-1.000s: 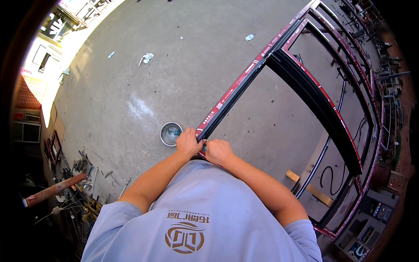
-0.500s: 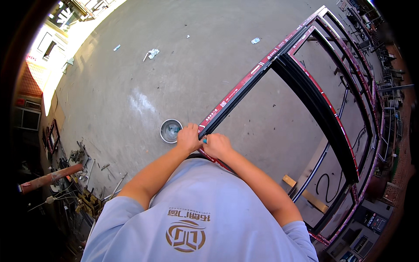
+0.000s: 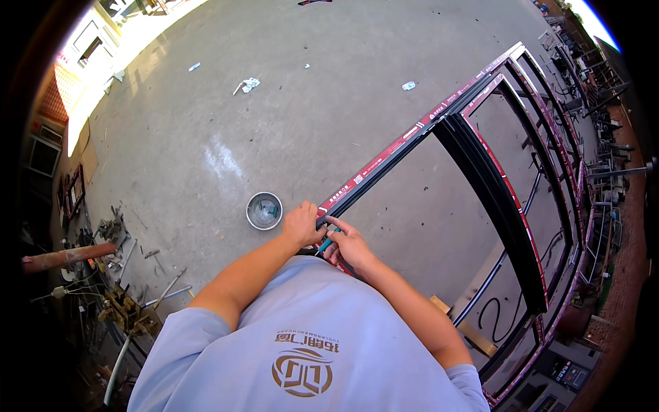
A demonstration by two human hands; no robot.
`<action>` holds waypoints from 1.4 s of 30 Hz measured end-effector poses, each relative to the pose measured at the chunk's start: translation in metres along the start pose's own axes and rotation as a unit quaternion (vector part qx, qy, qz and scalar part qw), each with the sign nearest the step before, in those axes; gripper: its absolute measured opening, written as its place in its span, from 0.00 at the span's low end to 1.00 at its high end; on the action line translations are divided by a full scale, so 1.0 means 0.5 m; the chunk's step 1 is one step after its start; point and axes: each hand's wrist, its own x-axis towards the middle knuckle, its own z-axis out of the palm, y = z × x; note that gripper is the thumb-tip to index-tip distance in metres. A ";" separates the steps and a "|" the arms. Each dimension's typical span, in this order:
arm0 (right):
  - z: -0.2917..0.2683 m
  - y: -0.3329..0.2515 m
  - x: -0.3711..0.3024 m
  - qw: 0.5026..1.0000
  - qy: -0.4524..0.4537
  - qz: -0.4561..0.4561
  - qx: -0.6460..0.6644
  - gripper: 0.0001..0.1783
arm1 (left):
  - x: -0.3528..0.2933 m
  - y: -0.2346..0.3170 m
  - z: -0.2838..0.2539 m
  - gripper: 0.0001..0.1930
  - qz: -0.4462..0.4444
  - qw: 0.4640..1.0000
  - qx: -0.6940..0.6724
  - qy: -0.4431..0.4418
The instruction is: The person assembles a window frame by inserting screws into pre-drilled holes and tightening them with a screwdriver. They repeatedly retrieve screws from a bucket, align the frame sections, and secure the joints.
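Resting the left hand [image 3: 300, 224] on the near corner of the dark frame [image 3: 486, 192]; cannot tell if clamped, with the underside hidden. Pinching a slim teal tool [image 3: 326, 244] in the right hand [image 3: 350, 246], just beside. Showing white lettering on red film [image 3: 384, 156], mostly too small to read.

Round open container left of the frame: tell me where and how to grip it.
Probably best by the rim of the container, coming down from above on its left: its mouth faces up, offering an edge to pinch, while the left hand and the frame lie to its right.
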 end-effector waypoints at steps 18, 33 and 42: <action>-0.024 -0.008 0.001 0.959 0.162 -0.039 -0.231 0.24 | -0.003 -0.010 0.010 0.26 0.009 0.999 -0.032 0.032; 0.026 -0.020 -0.004 0.838 0.177 -0.166 -0.489 0.19 | -0.004 -0.013 0.009 0.25 0.005 0.999 -0.031 0.024; -0.019 -0.071 -0.046 0.561 0.075 -0.473 -0.675 0.21 | -0.003 -0.013 0.014 0.25 -0.012 0.999 -0.046 0.020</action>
